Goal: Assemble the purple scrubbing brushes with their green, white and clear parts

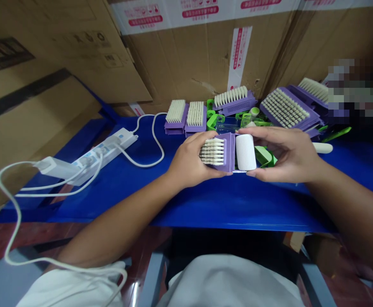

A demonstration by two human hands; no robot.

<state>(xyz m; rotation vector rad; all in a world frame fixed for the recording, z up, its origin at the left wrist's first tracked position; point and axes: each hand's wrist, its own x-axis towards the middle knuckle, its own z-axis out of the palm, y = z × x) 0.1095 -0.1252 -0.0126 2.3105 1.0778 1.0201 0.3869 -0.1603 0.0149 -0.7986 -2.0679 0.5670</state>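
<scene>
Above the blue table (180, 200), both hands hold one purple brush block (226, 151). My left hand (189, 164) is wrapped round its end with the white bristles (212, 151). My right hand (285, 153) pinches the other end, where a white ribbed roller (245, 152) sits against the purple body. A green part (264, 155) shows just behind the roller, under my right fingers.
Several purple brushes (186, 116) and green parts (216, 121) lie along the back of the table. Cardboard boxes (189, 47) wall the rear and left. A white power strip (106, 149) with cables lies at the left. A white handle (323, 148) pokes out behind my right hand.
</scene>
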